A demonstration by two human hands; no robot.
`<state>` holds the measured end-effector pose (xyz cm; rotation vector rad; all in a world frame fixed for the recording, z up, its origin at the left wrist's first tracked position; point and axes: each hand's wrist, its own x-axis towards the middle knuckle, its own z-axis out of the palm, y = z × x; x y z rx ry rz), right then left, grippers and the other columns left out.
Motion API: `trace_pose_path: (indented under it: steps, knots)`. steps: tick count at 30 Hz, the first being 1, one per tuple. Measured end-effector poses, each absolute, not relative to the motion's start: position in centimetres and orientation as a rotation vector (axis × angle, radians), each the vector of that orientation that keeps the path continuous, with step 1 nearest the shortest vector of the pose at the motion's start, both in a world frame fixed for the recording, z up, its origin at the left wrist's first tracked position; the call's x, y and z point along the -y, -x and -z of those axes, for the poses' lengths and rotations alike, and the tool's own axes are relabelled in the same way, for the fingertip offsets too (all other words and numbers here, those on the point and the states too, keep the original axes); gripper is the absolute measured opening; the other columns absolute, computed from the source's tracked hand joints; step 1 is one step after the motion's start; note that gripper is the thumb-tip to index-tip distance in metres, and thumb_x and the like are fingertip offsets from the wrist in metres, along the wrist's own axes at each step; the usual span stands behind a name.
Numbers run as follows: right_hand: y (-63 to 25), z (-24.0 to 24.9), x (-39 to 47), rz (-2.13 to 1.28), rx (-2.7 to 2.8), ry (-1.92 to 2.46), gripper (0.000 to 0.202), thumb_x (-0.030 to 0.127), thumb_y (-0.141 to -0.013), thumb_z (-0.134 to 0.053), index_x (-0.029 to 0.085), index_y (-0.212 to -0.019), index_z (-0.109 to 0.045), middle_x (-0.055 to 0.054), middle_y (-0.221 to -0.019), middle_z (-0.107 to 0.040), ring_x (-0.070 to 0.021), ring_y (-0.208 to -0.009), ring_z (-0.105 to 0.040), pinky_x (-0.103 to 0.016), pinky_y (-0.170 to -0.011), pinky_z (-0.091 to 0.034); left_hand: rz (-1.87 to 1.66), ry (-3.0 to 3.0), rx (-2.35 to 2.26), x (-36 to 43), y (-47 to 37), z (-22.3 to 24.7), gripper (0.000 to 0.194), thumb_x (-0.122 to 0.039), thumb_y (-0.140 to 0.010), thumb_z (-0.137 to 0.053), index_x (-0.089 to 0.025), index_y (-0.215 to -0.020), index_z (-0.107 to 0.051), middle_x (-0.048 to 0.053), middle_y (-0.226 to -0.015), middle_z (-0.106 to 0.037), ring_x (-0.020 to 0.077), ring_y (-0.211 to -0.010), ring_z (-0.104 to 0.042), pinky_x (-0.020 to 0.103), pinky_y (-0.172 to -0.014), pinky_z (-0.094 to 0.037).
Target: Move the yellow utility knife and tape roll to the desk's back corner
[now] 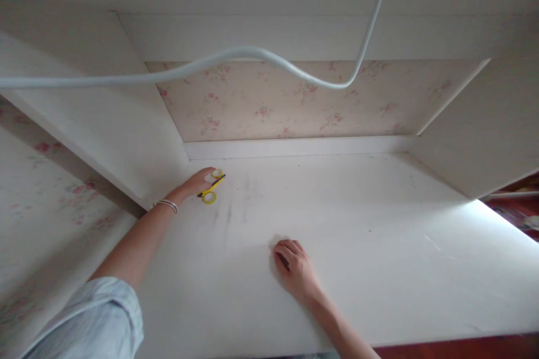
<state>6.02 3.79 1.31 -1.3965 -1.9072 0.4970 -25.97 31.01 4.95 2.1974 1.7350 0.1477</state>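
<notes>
My left hand (201, 182) reaches to the far left corner of a white surface (337, 224). Its thumb and fingers are apart, with the fingertips at a small yellow ring (217, 173) that looks like a roll of tape. Beside it, a thin yellow stick with dark ends (216, 183), perhaps a pen, lies slantwise. A second yellow ring (209, 197) is just on the near side of the stick. My right hand (295, 266) rests on the surface near the middle, fingers loosely curled around a dark hollow. Nothing shows in it.
A white cable (244, 53) crosses the view in front of the cabinet. White side panels (122, 112) flank the surface, with flowered wallpaper (263, 109) at the back. Grey smudges mark the surface near my left hand. Red floor shows past the front edge.
</notes>
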Motion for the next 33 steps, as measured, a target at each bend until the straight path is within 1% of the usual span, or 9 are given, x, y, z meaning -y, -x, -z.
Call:
trace_pose_path:
  steps: [3, 6, 11, 15, 20, 25, 30, 31, 33]
  knots:
    - [-6.0, -1.3, -3.8, -0.491, 1.922, 1.401, 0.020, 0.014, -0.086, -0.047, 0.023, -0.090, -0.065, -0.005, -0.094, -0.064, -0.0183, -0.088, -0.057, -0.032, -0.080, -0.048, -0.068, -2.238, -1.588, -30.1, 26.0, -4.5, 0.083, -0.020, -0.056, -0.049, -0.014, -0.138, -0.036, 0.005, -0.148, -0.031, 0.0212, -0.135, -0.031, 0.029, -0.110, -0.026]
    - [-5.9, -1.3, -3.8, -0.478, 1.929, 1.406, 0.020, 0.014, -0.086, -0.047, 0.023, -0.089, -0.065, -0.005, -0.094, -0.065, -0.0184, -0.087, -0.058, -0.032, -0.079, -0.049, -0.036, -2.238, -1.550, -29.7, 25.9, -3.6, 0.088, -0.019, -0.054, -0.048, -0.013, -0.140, -0.033, 0.007, -0.150, -0.026, 0.0233, -0.137, -0.025, 0.031, -0.111, -0.024]
    - [-5.8, -1.3, -3.8, -0.462, 1.931, 1.407, 0.019, 0.015, -0.086, -0.047, 0.023, -0.088, -0.064, -0.005, -0.093, -0.065, -0.0182, -0.086, -0.058, -0.032, -0.078, -0.049, -0.067, -2.198, -1.631, -30.2, 25.8, -2.1, 0.084, -0.018, -0.057, -0.045, -0.012, -0.140, -0.032, 0.009, -0.149, -0.028, 0.0252, -0.139, -0.020, 0.038, -0.113, -0.020]
    - [-5.7, -1.1, -3.8, -0.448, 1.923, 1.406, 0.019, 0.015, -0.086, -0.047, 0.023, -0.088, -0.064, -0.005, -0.093, -0.065, -0.0182, -0.085, -0.059, -0.032, -0.078, -0.049, -0.125, -2.151, -1.726, -30.9, 26.1, -1.5, 0.082, -0.018, -0.060, -0.044, -0.009, -0.141, -0.030, 0.012, -0.148, -0.028, 0.0287, -0.139, -0.018, 0.043, -0.114, -0.018]
    - [-5.7, -1.1, -3.7, -0.455, 1.928, 1.407, 0.020, 0.014, -0.086, -0.047, 0.023, -0.088, -0.064, -0.005, -0.093, -0.064, -0.0180, -0.086, -0.058, -0.031, -0.079, -0.048, -0.231, -2.098, -1.792, -31.5, 26.4, -1.7, 0.081, -0.018, -0.060, -0.045, -0.005, -0.138, -0.034, 0.015, -0.146, -0.033, 0.0284, -0.137, -0.024, 0.038, -0.113, -0.022]
    - [-5.7, -1.2, -3.7, -0.443, 1.931, 1.401, 0.019, 0.014, -0.086, -0.047, 0.023, -0.088, -0.064, -0.005, -0.093, -0.064, -0.0182, -0.087, -0.058, -0.031, -0.079, -0.048, -0.413, -2.077, -1.812, -30.9, 25.6, -3.2, 0.071, -0.016, -0.060, -0.047, -0.010, -0.130, -0.046, 0.011, -0.138, -0.042, 0.0260, -0.134, -0.030, 0.034, -0.112, -0.025]
    - [-5.7, -1.1, -3.8, -0.434, 1.923, 1.402, 0.018, 0.016, -0.086, -0.048, 0.023, -0.088, -0.064, -0.005, -0.093, -0.065, -0.0178, -0.086, -0.059, -0.031, -0.079, -0.049, -0.725, -2.051, -1.812, -27.2, 21.9, -5.1, 0.053, -0.014, -0.073, -0.038, -0.009, -0.125, -0.049, 0.011, -0.135, -0.043, 0.0236, -0.133, -0.031, 0.037, -0.115, -0.019]
    - [-5.7, -1.1, -3.8, -0.437, 1.926, 1.402, 0.018, 0.016, -0.086, -0.048, 0.023, -0.088, -0.064, -0.005, -0.093, -0.065, -0.0179, -0.086, -0.059, -0.031, -0.079, -0.049, -0.778, -2.048, -1.782, -25.8, 20.7, -5.3, 0.050, -0.014, -0.076, -0.036, -0.009, -0.124, -0.049, 0.011, -0.134, -0.044, 0.0226, -0.131, -0.032, 0.037, -0.115, -0.020]
    - [-5.8, -1.2, -3.7, -0.442, 1.936, 1.404, 0.018, 0.016, -0.087, -0.047, 0.024, -0.088, -0.064, -0.005, -0.093, -0.064, -0.0182, -0.087, -0.058, -0.032, -0.080, -0.048, -0.844, -2.052, -1.677, -22.6, 17.8, -5.5, 0.043, -0.016, -0.080, -0.036, -0.013, -0.119, -0.053, 0.009, -0.127, -0.051, 0.0197, -0.125, -0.040, 0.034, -0.112, -0.027]
